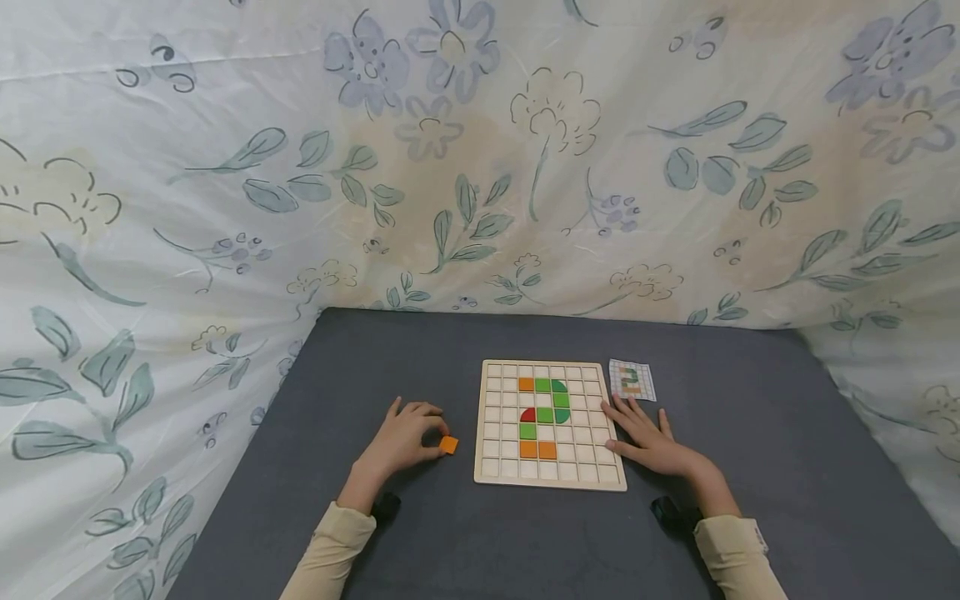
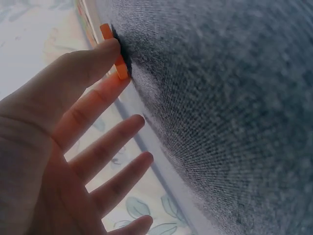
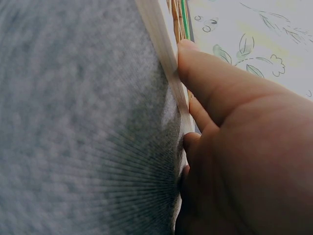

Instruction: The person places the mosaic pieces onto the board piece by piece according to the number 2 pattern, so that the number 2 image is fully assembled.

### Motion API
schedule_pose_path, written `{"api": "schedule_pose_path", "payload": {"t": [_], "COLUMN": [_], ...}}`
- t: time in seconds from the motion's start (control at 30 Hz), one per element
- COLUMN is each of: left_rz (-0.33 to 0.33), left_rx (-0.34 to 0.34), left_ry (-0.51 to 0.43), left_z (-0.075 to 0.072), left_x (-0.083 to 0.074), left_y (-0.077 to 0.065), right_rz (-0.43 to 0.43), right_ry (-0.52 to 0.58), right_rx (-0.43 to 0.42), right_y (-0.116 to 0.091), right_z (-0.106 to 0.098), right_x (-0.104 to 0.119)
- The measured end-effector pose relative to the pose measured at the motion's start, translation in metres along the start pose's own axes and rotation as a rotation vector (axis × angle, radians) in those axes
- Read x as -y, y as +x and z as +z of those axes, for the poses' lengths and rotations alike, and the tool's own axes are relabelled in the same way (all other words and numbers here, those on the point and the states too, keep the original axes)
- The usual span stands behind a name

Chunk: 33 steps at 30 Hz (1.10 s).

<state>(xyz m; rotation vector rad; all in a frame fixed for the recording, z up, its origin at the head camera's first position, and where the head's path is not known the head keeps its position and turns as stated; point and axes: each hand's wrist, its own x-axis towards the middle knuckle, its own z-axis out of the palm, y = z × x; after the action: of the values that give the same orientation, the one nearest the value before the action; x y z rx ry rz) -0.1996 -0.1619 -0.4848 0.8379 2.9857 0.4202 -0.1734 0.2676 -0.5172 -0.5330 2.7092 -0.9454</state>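
Left of the board, my left hand (image 1: 401,437) pinches an orange square tile (image 1: 449,445) between thumb and index finger. The left wrist view shows this thin tile (image 2: 122,70) edge-on, the other fingers spread apart. A wooden grid board (image 1: 478,442) lies flat on the table. On it, orange squares, green squares, green rounded pieces and a red rounded piece (image 1: 528,415) form a shape like a 2. My right hand (image 1: 656,443) rests at the board's right edge with its fingers extended; in the right wrist view its thumb (image 3: 195,61) touches the board's side.
A small pattern card (image 1: 632,379) lies beyond my right hand, next to the board's upper right corner. It shows a similar 2-like figure. The dark grey tabletop (image 1: 525,542) ends at a flowered curtain (image 1: 480,167) behind and at both sides.
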Motion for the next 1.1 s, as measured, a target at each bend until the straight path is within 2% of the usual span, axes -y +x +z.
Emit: {"api": "schedule_pose_path", "payload": {"t": [0.37, 0.7, 1.1], "left_rz": [0.028, 0.086, 0.123], "left_rx": [-0.027, -0.039, -0.023], "left_ry": [-0.002, -0.012, 0.015], "left_z": [0.001, 0.002, 0.008], "left_x": [-0.008, -0.021, -0.038], "left_y": [0.006, 0.013, 0.026], "right_rz": [0.001, 0.004, -0.004], "right_ry": [-0.002, -0.006, -0.010], "right_rx": [0.004, 0.006, -0.001], "right_y": [0.000, 0.000, 0.000], "right_z": [0.000, 0.001, 0.001], "right_x": [0.001, 0.000, 0.001]}}
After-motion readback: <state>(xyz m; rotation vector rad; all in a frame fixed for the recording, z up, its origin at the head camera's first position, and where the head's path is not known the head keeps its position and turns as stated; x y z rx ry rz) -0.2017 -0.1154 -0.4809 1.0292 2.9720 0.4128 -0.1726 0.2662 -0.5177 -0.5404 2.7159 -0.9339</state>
